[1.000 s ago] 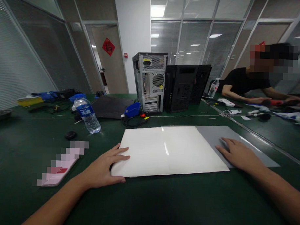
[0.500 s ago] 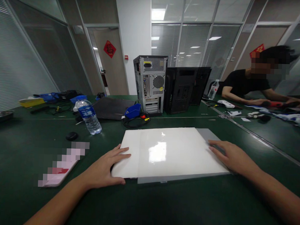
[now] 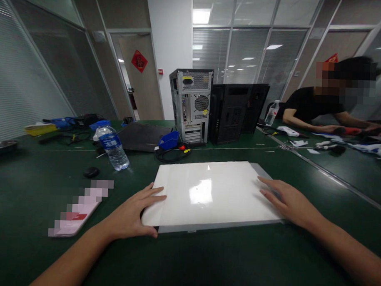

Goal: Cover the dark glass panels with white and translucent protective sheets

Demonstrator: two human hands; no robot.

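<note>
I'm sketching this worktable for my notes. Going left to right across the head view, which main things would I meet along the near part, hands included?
Flat pink object → left hand → white panel → right hand.

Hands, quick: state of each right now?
Left hand: open, fingers spread on the left end of the white panel.
Right hand: open, at the clear sheet's right end; contact unclear.
</note>
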